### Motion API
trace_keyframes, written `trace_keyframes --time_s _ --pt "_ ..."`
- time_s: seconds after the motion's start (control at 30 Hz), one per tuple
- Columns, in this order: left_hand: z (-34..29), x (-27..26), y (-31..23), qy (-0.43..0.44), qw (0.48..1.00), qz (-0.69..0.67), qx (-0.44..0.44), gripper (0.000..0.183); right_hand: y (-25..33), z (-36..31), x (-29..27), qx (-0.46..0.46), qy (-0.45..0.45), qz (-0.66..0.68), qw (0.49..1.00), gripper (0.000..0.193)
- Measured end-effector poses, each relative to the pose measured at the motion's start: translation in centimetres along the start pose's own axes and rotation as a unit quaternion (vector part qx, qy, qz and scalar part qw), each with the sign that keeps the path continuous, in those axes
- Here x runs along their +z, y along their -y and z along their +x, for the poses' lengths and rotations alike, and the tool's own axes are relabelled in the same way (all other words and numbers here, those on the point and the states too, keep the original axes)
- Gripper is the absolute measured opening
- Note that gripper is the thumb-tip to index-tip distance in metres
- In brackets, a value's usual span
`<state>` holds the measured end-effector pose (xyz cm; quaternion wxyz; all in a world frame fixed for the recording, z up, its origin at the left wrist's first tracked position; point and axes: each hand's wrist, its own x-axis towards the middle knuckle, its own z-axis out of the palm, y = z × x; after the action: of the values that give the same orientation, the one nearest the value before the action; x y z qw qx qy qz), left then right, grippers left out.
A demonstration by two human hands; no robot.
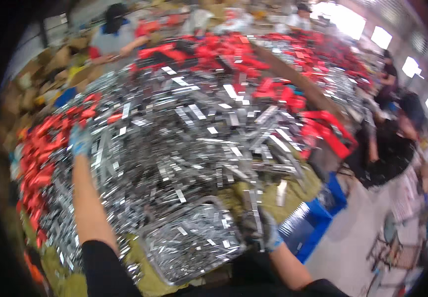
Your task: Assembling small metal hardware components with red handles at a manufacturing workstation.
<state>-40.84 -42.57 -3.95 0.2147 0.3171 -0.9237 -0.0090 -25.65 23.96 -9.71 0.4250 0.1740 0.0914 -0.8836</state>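
My left hand [80,141], in a light blue glove, is stretched out to the left side of the heap, where red pieces [40,153] meet shiny metal pieces [144,143]. Motion smears its fingers, and whether anything is in them does not show. Close to my body, my right hand [270,233], partly gloved in pale blue, is closed around a long, narrow metal strip [254,213] that stands nearly upright. Left of it lies a metal tray [147,246] filled with small shiny metal pieces [194,242].
A blue plastic bin [307,246] stands right of my right hand, by yellow-green cloth [290,198]. More red pieces [214,52] lie across the far side, along a brown board [298,79]. One person [112,37] works at the far left; another person in black [389,148] sits at right.
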Motion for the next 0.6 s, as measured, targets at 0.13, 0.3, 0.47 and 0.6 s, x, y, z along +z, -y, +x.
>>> trace_keyframes --time_s 0.13,0.3,0.47,0.6 --pt "-3.3 -3.5 1.0 0.051 0.995 -0.076 -0.048 0.068 -1.1 0.7 0.8 0.05 0.129 0.001 0.99 0.056" --pt "-10.0 -10.5 -1.9 -0.043 0.988 -0.124 0.078 0.053 -1.5 -0.5 3.1 0.03 0.089 -0.05 0.994 0.056" --pt "-23.8 -20.2 -9.4 -0.013 0.929 -0.356 0.1 0.049 -1.5 -0.4 3.1 -0.001 0.1 -0.092 0.991 0.055" --pt "-41.1 -22.7 -13.0 0.038 0.828 -0.52 0.204 0.035 -2.5 -0.2 3.5 -0.051 0.184 -0.18 0.965 0.047"
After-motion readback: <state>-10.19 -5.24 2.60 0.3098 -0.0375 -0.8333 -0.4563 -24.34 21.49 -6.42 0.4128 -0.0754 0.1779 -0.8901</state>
